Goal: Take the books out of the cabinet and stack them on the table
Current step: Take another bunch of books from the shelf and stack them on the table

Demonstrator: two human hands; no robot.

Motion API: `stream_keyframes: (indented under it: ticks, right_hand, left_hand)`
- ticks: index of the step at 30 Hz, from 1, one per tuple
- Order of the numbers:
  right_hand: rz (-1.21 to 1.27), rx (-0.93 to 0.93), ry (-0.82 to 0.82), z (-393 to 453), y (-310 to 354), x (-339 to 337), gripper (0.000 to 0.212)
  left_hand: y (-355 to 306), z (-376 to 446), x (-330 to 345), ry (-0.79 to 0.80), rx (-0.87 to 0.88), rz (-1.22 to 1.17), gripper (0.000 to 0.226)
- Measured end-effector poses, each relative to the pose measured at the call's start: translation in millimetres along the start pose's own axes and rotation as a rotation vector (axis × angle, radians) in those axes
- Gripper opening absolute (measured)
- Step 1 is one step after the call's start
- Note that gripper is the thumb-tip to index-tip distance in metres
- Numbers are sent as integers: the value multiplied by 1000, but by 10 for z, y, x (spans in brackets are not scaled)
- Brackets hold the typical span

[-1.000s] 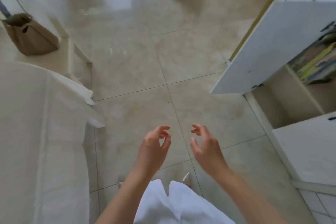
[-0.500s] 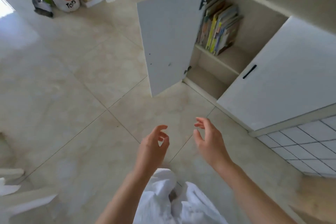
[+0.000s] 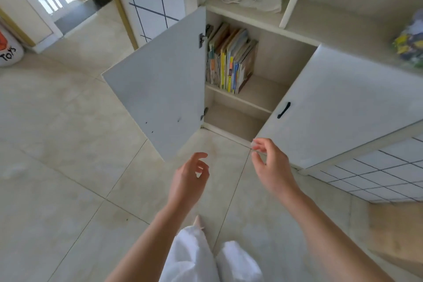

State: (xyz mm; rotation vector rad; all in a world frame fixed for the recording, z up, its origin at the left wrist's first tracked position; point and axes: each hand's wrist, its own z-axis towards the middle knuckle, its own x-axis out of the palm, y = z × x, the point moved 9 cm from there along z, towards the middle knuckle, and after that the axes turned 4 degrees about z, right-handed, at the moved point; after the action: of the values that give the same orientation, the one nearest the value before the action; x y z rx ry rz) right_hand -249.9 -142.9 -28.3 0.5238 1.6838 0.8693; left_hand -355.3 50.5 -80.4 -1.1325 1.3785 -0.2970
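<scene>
the cabinet [image 3: 270,89] stands with its left door [image 3: 160,80] swung wide. the books [image 3: 230,59] stand upright on its upper shelf, up and ahead of both hands. right hand [image 3: 272,165] looks slightly nearer; left hand [image 3: 188,178] lower. both loosely curled, holding nothing. no table is in view; titles probably unreadable.

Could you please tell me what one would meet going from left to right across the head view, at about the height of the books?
Toys bin → open cabinet door → books → bare shelf space → closed door's black handle.
</scene>
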Motion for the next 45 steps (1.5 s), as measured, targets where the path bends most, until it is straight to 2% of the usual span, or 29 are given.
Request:
stream_keyframes:
  ticks: [8,14,23,27,33,36,39,45]
  right_hand:
    - [-5,45,-16,1114,-35,-335,28]
    - [-1,50,61,2133,-156,-440,26]
    - [-77,47,285,3459,-411,-78,30]
    - [-79,58,258,3994,-463,120,35]
    - [-23,198,171,4866,-735,475,34]
    - [95,411,154,5061,-856,612,61]
    - [194,580,198,5116,-930,789,74]
    - [172,608,209,5179,-1114,911,81]
  left_hand:
    - [-444,1234,274,69,64,41,27]
    - [-723,2078,665,90,1,46,27]
    - [-825,3164,1257,36,-52,-21,29]
    - [-691,3605,1480,32,-67,-48,35]
    - [-604,4253,1751,-27,-24,-92,49]
    - [-628,4425,1859,-76,-4,-134,57]
    - [-667,4517,1988,-86,24,-180,62]
    - [-546,4617,2135,-107,14,-340,70]
